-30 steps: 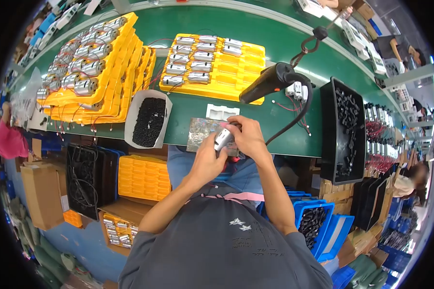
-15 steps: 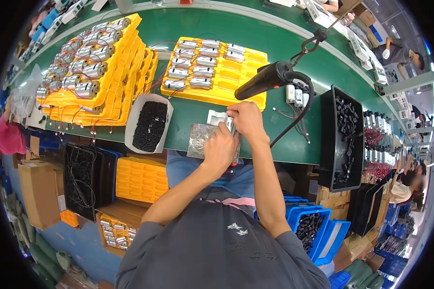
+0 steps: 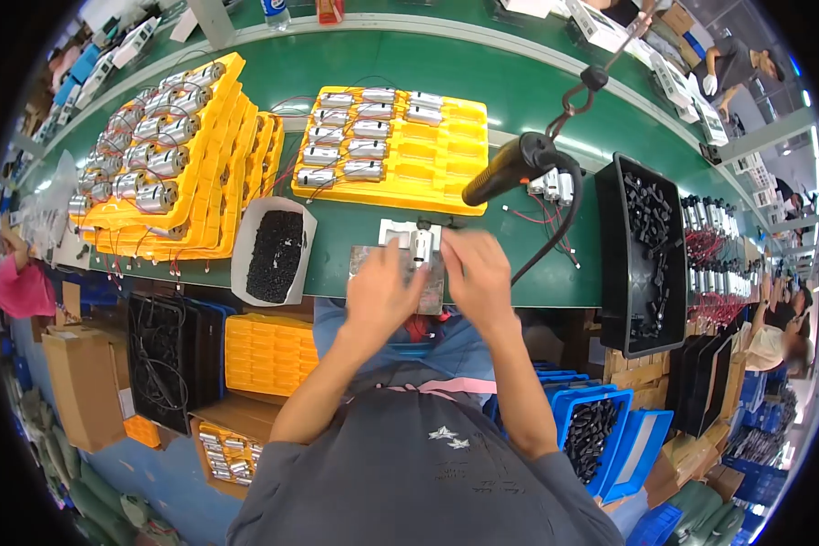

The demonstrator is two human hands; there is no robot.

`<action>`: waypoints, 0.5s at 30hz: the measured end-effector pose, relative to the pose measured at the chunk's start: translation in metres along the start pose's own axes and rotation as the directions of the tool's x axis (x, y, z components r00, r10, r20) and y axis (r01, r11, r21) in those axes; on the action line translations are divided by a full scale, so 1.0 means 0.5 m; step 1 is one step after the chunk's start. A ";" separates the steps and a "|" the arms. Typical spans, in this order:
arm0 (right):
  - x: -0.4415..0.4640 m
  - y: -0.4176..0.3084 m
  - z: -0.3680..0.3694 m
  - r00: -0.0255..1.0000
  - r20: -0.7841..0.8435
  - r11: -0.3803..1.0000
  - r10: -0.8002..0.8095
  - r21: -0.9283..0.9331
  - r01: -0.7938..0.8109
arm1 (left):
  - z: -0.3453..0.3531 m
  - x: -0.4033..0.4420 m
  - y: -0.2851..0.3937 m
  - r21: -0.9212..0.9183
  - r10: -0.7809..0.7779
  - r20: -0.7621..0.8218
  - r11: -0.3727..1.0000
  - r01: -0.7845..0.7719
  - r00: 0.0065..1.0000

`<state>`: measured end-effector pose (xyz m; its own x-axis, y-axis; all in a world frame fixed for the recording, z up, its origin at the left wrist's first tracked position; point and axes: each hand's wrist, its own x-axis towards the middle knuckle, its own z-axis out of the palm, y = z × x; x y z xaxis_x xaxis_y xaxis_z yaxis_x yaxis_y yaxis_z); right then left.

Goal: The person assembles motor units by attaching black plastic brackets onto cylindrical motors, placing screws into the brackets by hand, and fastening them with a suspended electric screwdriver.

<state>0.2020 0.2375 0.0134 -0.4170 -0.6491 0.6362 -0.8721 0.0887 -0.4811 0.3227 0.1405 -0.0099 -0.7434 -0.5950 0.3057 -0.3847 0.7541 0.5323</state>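
A silver motor (image 3: 421,247) with a black part at its top end rests at the right side of the white holder (image 3: 394,229). My left hand (image 3: 382,289) is just left of the motor, fingers apart, over the metal plate (image 3: 358,259). On the motor's right is my right hand (image 3: 479,273), blurred by motion, its fingers spread and holding nothing visible. Beyond them lies a yellow tray (image 3: 437,150) with rows of silver motors. A black electric screwdriver (image 3: 505,170) hangs above the tray's right edge.
Stacked yellow trays (image 3: 232,173) of motors stand at the left. A white bin (image 3: 307,246) holds small black pieces. At the right are loose motors (image 3: 555,187) with wires and a black bin (image 3: 617,273) of black parts. Co-workers are at the far right and left edge.
The motor went from being held in my hands over the plate to resting at the white holder. Both hands have come off it and moved apart to either side.
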 end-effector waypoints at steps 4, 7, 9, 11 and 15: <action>-0.067 -0.154 -0.176 0.988 -0.033 0.971 -0.153 0.182 0.157 | -0.088 0.018 -0.069 -0.173 -0.081 -0.017 0.982 0.077 0.997; -0.131 -0.043 -0.223 0.838 -0.514 0.982 0.182 0.047 -0.185 | -0.150 0.027 -0.144 0.025 -0.145 -0.213 0.988 0.154 0.966; 0.044 -0.013 -0.183 0.870 -0.449 0.909 0.203 0.416 0.003 | -0.184 0.023 -0.186 0.210 -0.227 -0.280 0.934 0.290 0.933; 0.074 0.065 -0.158 0.976 0.015 0.916 0.216 0.343 -0.208 | -0.204 0.007 -0.233 0.261 -0.307 0.024 0.921 0.291 0.951; 0.123 0.075 -0.044 0.929 0.294 0.700 0.224 0.615 -0.363 | -0.195 0.007 -0.305 0.182 -0.308 0.391 0.949 0.255 0.867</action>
<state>0.1382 0.2173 0.0478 -0.5075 -0.8054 0.3062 -0.3017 -0.1667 -0.9387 0.4321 -0.0038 -0.0131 -0.7400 -0.6398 -0.2076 -0.6549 0.6148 0.4395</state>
